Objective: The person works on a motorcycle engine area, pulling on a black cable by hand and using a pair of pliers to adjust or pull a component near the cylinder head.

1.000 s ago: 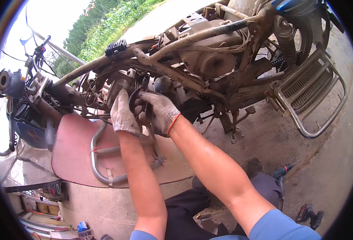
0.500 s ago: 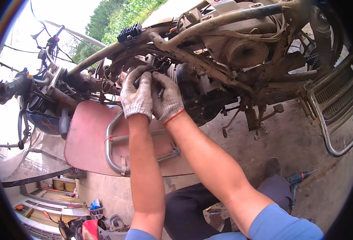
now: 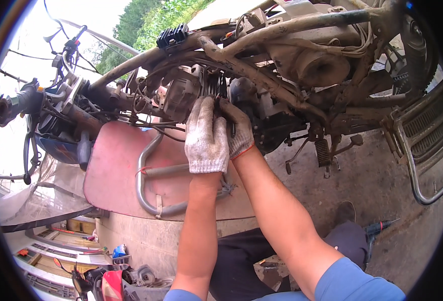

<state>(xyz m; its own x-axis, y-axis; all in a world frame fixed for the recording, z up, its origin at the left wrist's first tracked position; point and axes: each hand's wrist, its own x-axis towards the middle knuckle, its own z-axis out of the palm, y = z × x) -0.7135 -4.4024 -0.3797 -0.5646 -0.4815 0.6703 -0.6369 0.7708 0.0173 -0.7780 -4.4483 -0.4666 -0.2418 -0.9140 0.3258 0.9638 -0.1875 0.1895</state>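
Note:
Both my hands wear greyish knitted gloves and meet at the engine (image 3: 251,103) of a stripped, muddy motorcycle. My left hand (image 3: 206,138) has its fingers stretched out, their tips at the lower edge of the finned cylinder (image 3: 209,83). Beside it, touching or nearly so, my right hand (image 3: 241,130) is closed, its fingers curled toward the same spot. A thin dark rod (image 3: 232,129) shows in the right palm, partly covered by the left fingers; its kind cannot be made out. What lies behind the fingertips is hidden.
The frame tube (image 3: 261,35) and a hanging black cable (image 3: 163,131) pass close to my hands. Behind stands a pink panel (image 3: 113,165) with a bent metal tube (image 3: 146,190). A blue power drill (image 3: 377,227) lies on the concrete floor at right, near my foot.
Both hands have moved right and a little down relative to the engine, uncovering the cylinder head. The left fingers, curled before, are now straighter. The whole view has shifted slightly.

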